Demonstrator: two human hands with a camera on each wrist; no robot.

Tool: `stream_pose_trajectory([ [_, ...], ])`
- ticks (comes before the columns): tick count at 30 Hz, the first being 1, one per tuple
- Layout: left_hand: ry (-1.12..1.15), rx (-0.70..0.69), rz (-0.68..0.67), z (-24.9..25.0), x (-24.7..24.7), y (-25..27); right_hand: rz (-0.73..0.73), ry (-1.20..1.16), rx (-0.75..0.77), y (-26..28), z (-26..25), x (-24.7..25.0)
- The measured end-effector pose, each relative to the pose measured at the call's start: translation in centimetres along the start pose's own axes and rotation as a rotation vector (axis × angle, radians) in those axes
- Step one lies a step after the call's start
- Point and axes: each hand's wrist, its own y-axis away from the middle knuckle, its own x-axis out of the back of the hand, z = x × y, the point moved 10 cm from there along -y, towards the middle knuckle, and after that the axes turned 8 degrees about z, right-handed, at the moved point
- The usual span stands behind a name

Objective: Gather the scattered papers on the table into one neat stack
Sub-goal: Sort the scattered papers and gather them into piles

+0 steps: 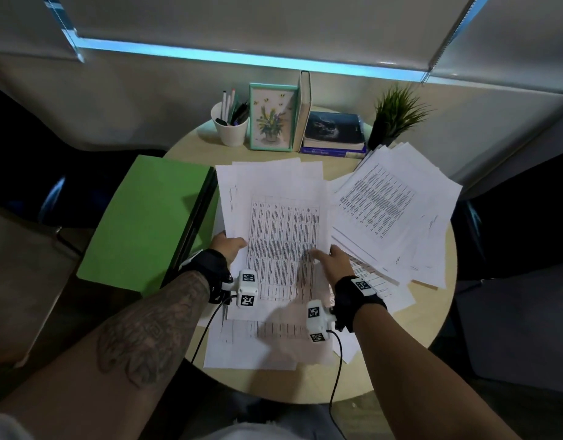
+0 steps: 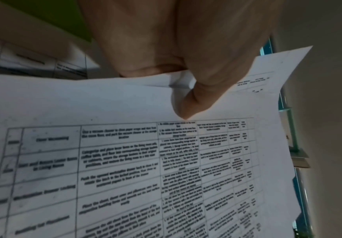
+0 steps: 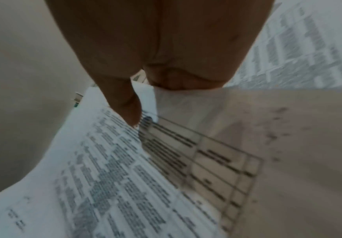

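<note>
A bundle of printed sheets point(image 1: 273, 217) with tables of text is held up over the middle of the round table point(image 1: 432, 319). My left hand point(image 1: 231, 246) pinches its left edge, thumb point(image 2: 188, 104) on top of the sheets point(image 2: 125, 161). My right hand point(image 1: 331, 258) pinches the right edge, thumb point(image 3: 129, 112) on the printed face point(image 3: 104, 177). More loose sheets point(image 1: 267, 344) lie under my wrists. A fanned, messy pile of papers point(image 1: 391, 211) lies on the right side of the table.
A green folder point(image 1: 146, 217) overhangs the table's left side. At the back stand a white pen cup point(image 1: 231, 128), a framed flower picture point(image 1: 272, 117), an upright book point(image 1: 305, 109), stacked books point(image 1: 334, 131) and a small potted plant point(image 1: 394, 115).
</note>
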Motion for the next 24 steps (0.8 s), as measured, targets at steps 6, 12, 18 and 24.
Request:
stream_pose_trajectory([
  [6, -0.224, -0.130, -0.035, 1.5, -1.4, 1.4, 0.037, 0.040, -0.041, -0.2, 2.0, 1.8],
  [12, -1.197, -0.451, -0.121, 0.2, -3.2, 2.4, 0.359, -0.058, -0.075, -3.6, 2.5, 10.2],
  [18, -1.319, -0.483, -0.107, -1.6, -3.9, 2.5, 0.523, 0.040, -0.150, -8.0, 2.0, 19.2],
  [24, -1.278, -0.483, -0.082, -2.1, -3.8, 2.0, 0.584, 0.020, -0.187, -10.7, 1.2, 24.3],
])
